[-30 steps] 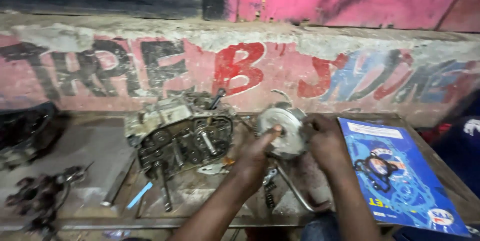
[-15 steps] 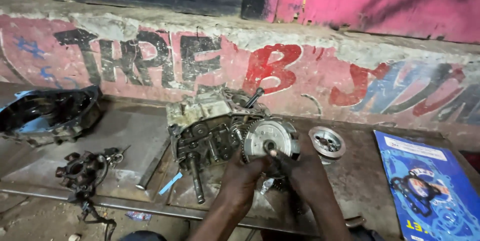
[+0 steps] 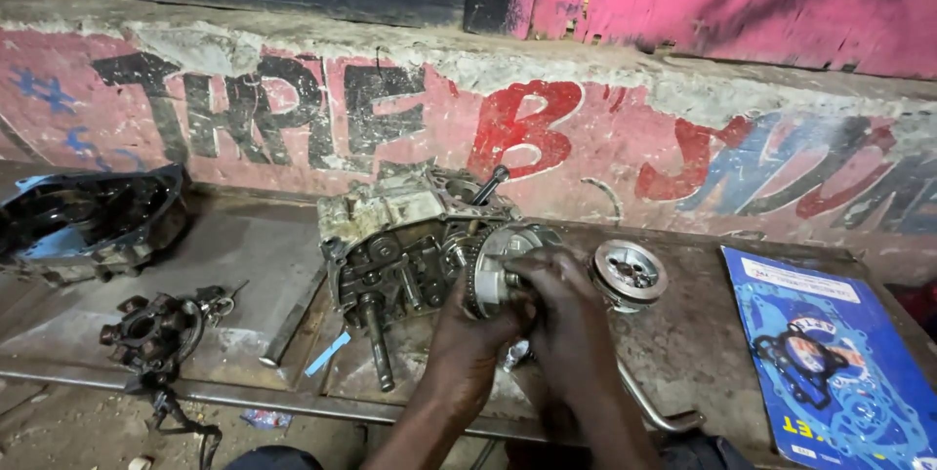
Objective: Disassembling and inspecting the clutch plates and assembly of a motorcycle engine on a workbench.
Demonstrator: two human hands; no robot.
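Clutch basket point(image 3: 493, 270) sits up against the greasy engine case point(image 3: 405, 245) on the metal bench point(image 3: 683, 353), and I've got both mitts on it. Left hand point(image 3: 468, 333) curls around the lower rim, right hand point(image 3: 561, 309) clamps over the front, fingers point(image 3: 532, 265) bent tight. Round pressure plate point(image 3: 630, 273) lies just beside my right hand.

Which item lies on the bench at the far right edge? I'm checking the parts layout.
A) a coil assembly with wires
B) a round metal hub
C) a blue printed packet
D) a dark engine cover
C: the blue printed packet lies flat at the bench's right end.
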